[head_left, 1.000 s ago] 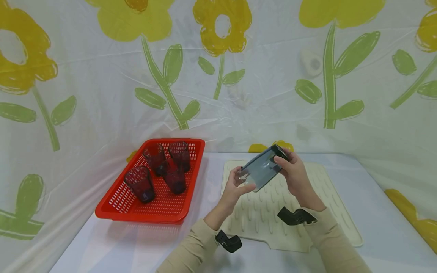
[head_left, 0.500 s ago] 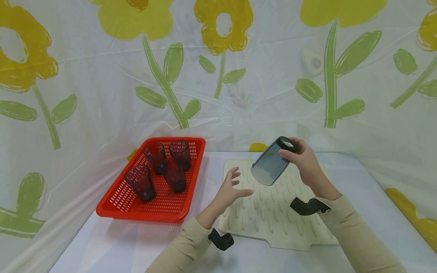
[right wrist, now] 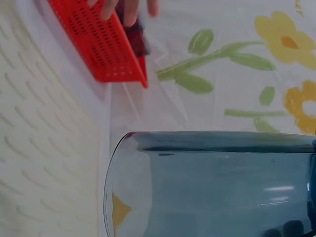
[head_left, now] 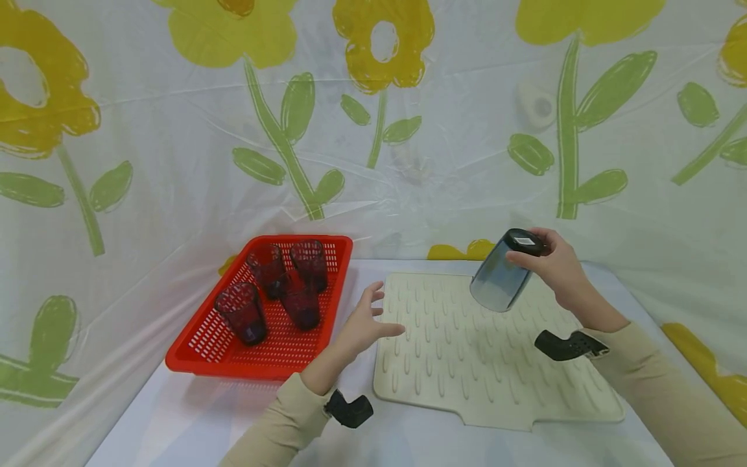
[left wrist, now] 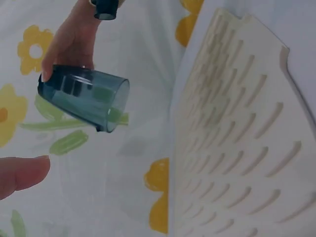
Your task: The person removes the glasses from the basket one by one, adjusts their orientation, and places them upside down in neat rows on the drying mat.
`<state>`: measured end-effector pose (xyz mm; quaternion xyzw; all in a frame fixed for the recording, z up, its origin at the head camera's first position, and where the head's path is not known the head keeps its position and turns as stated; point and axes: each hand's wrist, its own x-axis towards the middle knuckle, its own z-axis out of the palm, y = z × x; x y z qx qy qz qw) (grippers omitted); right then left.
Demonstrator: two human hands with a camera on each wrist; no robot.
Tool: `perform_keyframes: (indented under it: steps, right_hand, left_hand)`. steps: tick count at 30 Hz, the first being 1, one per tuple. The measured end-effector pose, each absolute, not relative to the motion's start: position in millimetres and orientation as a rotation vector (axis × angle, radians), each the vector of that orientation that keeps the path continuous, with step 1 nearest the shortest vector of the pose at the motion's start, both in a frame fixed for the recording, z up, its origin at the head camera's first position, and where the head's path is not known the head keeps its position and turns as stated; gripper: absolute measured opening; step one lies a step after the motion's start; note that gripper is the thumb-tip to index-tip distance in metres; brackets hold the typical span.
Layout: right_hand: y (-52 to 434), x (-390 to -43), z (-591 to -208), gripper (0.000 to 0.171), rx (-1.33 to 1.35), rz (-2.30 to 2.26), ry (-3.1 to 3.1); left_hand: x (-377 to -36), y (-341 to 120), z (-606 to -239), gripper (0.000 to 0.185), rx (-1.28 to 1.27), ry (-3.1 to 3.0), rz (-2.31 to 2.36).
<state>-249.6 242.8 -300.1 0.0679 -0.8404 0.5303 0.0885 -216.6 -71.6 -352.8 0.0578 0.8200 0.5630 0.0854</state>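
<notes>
My right hand (head_left: 551, 263) grips a clear blue-grey tumbler (head_left: 500, 275) by its dark base and holds it tilted, mouth down, in the air above the far right part of the cream ribbed drying mat (head_left: 467, 363). The left wrist view shows the tumbler (left wrist: 84, 96) held from above, and the right wrist view is filled by the tumbler (right wrist: 212, 182). My left hand (head_left: 364, 322) hovers with fingers spread and holds nothing, between the mat's left edge and the red basket (head_left: 327, 337).
The red perforated basket holds several dark red tumblers (head_left: 274, 288), some upright, some leaning. A floral plastic sheet (head_left: 175, 162) covers the wall behind and both sides. The white tabletop (head_left: 192, 421) runs in front of the basket and mat.
My left hand let go of the tumbler and drew back left toward the basket. My right hand carried the tumbler right and up, turning its mouth downward.
</notes>
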Motion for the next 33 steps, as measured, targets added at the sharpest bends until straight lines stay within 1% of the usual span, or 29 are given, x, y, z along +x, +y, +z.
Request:
perform_keyframes:
  steps: [8, 17, 26, 33]
  right_hand:
    - [262.9, -254.7, -300.3, 0.068, 0.111, 1.434, -2.569]
    - [287.3, -268.6, -312.6, 0.073, 0.077, 1.384, -2.601]
    - [303.1, -283.9, -323.1, 0.077, -0.011, 1.330, -2.631]
    - [310.0, -295.5, -336.8, 0.078, -0.056, 1.366, -2.608]
  left_hand:
    - [-214.6, -102.1, -319.6, 0.084, 0.196, 2.540, 1.645]
    - [-226.3, -169.5, -293.6, 0.085, 0.158, 2.725, 1.470]
    - [-230.0, -223.6, -293.6, 0.086, -0.054, 2.888, 1.262]
    - [-230.0, -255.0, -301.8, 0.086, -0.137, 2.999, 1.129]
